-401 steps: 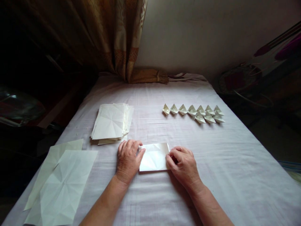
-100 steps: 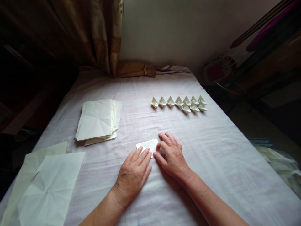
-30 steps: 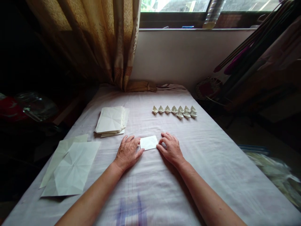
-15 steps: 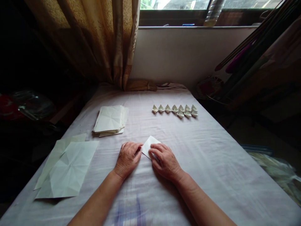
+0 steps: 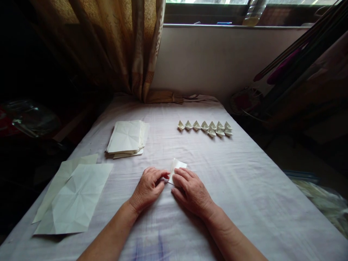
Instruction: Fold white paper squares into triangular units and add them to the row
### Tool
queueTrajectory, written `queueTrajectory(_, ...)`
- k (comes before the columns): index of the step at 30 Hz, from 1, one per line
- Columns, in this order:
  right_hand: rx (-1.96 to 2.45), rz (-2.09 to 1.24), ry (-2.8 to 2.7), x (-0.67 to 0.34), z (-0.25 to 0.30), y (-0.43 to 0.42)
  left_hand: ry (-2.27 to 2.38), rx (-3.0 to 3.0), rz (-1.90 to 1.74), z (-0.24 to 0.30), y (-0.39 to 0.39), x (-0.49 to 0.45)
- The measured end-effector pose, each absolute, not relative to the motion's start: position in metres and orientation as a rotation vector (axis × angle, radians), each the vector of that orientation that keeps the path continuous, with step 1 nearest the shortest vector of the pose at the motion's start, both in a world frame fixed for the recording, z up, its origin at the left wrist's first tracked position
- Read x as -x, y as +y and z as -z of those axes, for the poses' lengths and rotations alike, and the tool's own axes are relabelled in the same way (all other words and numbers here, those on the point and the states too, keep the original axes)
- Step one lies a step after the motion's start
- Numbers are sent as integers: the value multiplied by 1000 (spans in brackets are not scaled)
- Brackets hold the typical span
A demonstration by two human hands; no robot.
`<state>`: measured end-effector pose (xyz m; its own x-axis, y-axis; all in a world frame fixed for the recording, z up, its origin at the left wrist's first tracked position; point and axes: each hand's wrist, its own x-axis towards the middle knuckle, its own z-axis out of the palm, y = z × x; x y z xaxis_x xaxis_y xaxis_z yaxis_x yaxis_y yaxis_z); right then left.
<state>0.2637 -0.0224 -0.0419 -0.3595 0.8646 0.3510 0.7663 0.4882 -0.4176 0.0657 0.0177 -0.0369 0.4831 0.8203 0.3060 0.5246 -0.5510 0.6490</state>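
Note:
A small folded white paper (image 5: 176, 165) lies on the cloth between my two hands. My left hand (image 5: 150, 185) is at its left edge, fingers curled and the fingertips closed on the lower left corner. Across the paper's right part rest the fingers of my right hand (image 5: 191, 189), lying flat side by side, with the thumb apart and low on the cloth. These fingers hide much of the paper, so its lower right outline cannot be seen.
Creased sheets (image 5: 78, 197) overlap at the left, with a paper stack (image 5: 126, 137) behind them. Several small folded paper pieces (image 5: 204, 126) stand in two rows at the back right. A light patterned cloth (image 5: 244, 203) covers the surface. A curtain (image 5: 136, 47) hangs behind.
The paper went from a diamond shape to a narrower form with an upright-looking left edge. My left fingers moved right onto it. My right thumb spread away from its fingers. The view shifted slightly.

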Motion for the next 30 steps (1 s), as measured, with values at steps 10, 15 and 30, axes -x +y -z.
queueTrajectory(10,1352,-57,-2165,-258,47,-18,995,-2225,-722,42,17,-65)
queueTrajectory(15,1323,-4,-2165,-259,47,-17,957,-2262,-739,43,15,-65)
queueTrajectory(30,1161,-282,-2113,-267,37,-19,1087,-2430,-763,36,10,-72)
